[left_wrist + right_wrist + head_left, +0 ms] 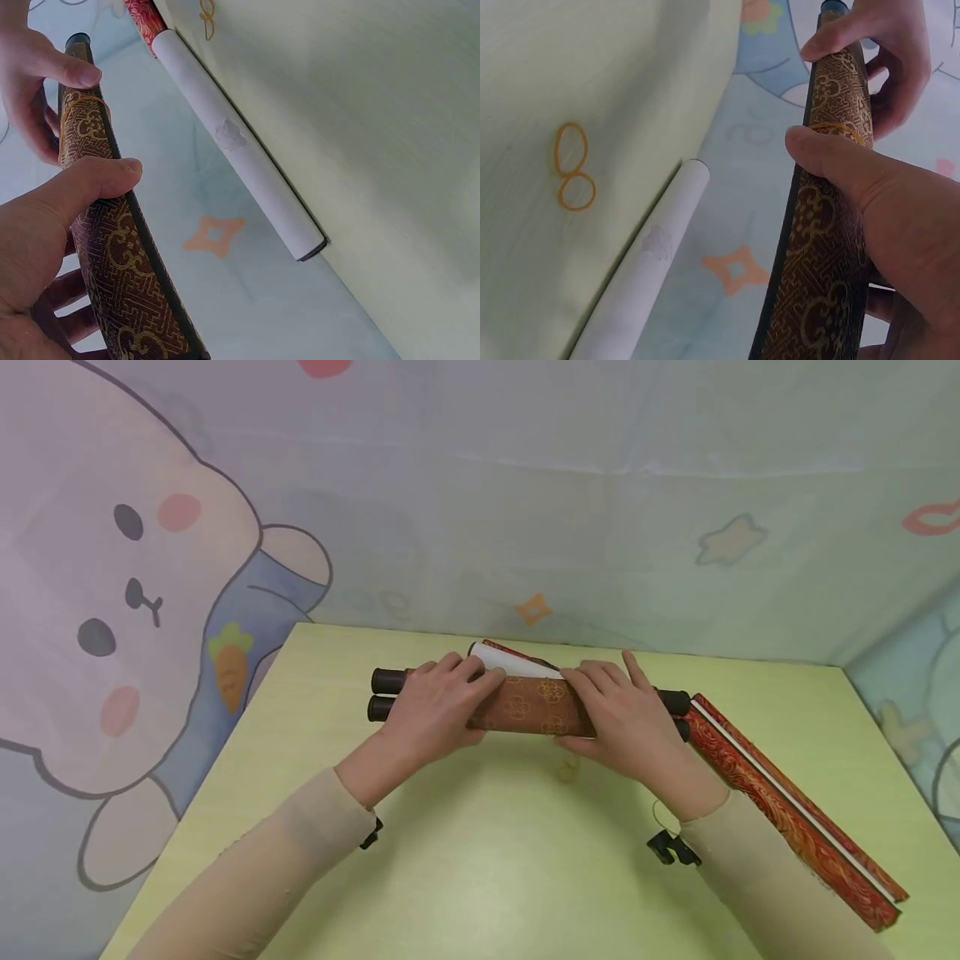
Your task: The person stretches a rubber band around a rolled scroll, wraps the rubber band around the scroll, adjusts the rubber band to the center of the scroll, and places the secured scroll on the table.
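Both hands grip a rolled hanging scroll (525,706) with a brown brocade back, gold flower patterns and dark knobs at both ends. My left hand (442,706) curls round its left part, thumb along the near side. Round its right part curls my right hand (626,718), one finger raised. A thin yellow rubber band (836,127) circles the scroll between the two thumbs. The scroll is held up over the table, close to the far edge. A second rubber band (576,165), twisted into a figure eight, lies on the table.
Behind the scroll, a white paper roll (240,146) lies along the back edge of the pale table (480,877), with red patterned material at one end. A red and gold patterned scroll (795,810) with a white strip lies slanted at the right. A printed cloth (465,527) hangs behind.
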A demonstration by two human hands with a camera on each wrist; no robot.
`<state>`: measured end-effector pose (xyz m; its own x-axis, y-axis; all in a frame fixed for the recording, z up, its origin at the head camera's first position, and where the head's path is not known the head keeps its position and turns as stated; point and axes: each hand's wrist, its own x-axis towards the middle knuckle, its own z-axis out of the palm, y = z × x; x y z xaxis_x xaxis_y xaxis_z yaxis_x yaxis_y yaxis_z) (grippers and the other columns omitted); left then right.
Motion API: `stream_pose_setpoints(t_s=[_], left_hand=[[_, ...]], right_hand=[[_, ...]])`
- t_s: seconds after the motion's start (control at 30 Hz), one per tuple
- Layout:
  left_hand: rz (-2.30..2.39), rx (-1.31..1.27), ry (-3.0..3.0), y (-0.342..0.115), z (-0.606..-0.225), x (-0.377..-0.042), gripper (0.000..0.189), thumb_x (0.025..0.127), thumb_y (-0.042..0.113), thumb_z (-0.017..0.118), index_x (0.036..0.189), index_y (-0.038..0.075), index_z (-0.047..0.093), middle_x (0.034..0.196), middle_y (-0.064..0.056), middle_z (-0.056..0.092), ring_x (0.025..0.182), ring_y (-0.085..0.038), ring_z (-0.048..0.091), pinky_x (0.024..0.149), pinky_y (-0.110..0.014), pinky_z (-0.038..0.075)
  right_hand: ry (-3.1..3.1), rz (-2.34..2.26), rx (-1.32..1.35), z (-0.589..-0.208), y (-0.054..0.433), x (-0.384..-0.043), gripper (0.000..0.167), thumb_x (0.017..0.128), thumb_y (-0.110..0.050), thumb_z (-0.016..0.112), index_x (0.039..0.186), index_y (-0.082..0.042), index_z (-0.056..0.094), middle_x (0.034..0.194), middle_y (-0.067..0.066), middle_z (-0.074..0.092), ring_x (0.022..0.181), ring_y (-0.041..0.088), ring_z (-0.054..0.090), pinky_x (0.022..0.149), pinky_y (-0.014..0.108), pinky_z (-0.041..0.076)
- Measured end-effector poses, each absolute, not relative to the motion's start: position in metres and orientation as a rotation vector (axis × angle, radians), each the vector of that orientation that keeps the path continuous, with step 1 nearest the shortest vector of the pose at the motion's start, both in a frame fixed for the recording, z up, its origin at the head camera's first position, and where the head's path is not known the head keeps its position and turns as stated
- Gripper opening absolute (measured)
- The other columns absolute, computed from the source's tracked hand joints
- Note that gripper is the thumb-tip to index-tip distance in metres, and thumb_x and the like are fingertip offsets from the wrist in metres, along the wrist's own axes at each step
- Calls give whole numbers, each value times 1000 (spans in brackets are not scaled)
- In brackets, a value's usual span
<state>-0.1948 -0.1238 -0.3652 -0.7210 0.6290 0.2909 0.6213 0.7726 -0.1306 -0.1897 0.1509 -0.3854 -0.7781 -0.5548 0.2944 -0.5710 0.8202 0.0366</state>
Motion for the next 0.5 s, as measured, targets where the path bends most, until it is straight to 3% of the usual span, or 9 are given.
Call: stream_pose_setpoints(t_s=[0.5], left_hand=[[34,-998,-2629,-115,-366,-192,62,79,34,96,130,18,64,115,-7,65,105,-31,62,80,-45,60]], right_hand=[[-2635,128,954,-389,132,-193,86,81,-50,92,143,0,60,136,15,64,131,37,58,126,64,27]])
